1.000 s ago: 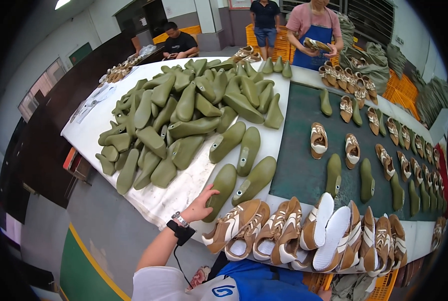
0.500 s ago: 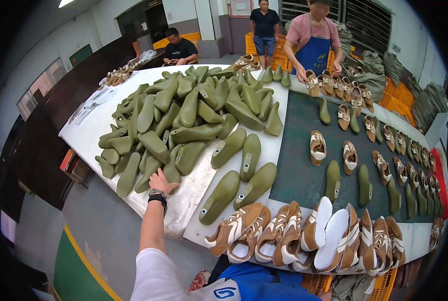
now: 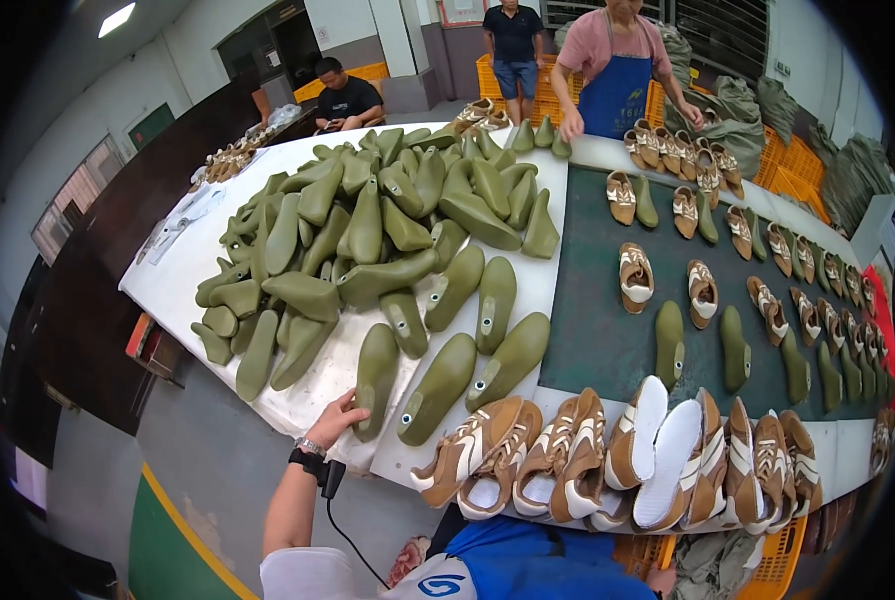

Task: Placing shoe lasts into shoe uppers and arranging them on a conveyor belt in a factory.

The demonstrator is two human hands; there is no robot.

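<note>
The left hand (image 3: pixel 339 417) reaches to the near edge of the white table (image 3: pixel 167 285) and touches the near end of one green last (image 3: pixel 376 368). The fingers are slightly bent around the tip of this last; a full grip is not clear. There is a black watch (image 3: pixel 305 458) on the wrist, and a thin cable hangs from it. The right hand is not visible.

This last lies at the near edge, just left of two other lasts (image 3: pixel 467 380) which lie side by side. Behind them, to the far left, a big pile of lasts (image 3: pixel 347 220) covers the table.

To the right, at the near edge, a row of brown and white shoes (image 3: pixel 617 460) lies packed together, some with the white sole up. Beyond them a dark green mat (image 3: pixel 597 340) carries shoes and lasts in lines.

At the far side a person in a blue apron (image 3: pixel 617 95) bends over shoes. Another person stands behind, and a third one sits at the far left.
</note>
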